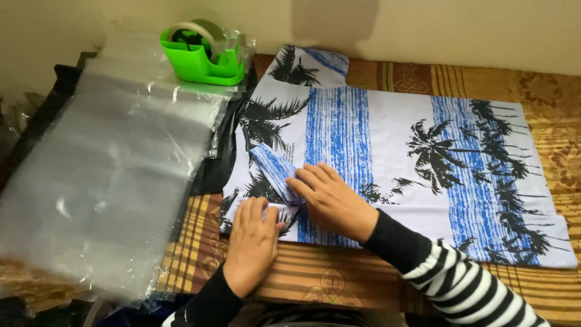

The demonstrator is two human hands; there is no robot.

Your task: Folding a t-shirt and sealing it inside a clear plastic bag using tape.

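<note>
Both of your hands lie flat on the near left corner of the printed shirt [393, 163], which is spread on the patterned brown-and-gold bed cover [544, 91] with its long axis running left to right across your view. Its collar end points left, toward the plastic, and the hem end reaches far right.

Your left hand [253, 242] rests palm down with fingers released and spread, pressing the shirt's lower left edge. Your right hand [330, 200] is also open and flat, fingertips touching the folded-over sleeve [272, 169], a narrow blue-striped flap angled diagonally across the fabric. Neither hand is clenched or gripping anything.

The shirt is thin woven cloth, white with vertical bands of brushed blue and black palm-tree silhouettes; it lies smooth, with a second sleeve sticking out at the far top left.

Just left of the shirt sits a stack of clear plastic bags [115, 163], glossy and crinkled, overlapping a dark cloth [221, 163] beneath. Behind them, against the wall, stands a bright green tape dispenser [203, 54] with a roll in it, well apart from your hands.
</note>
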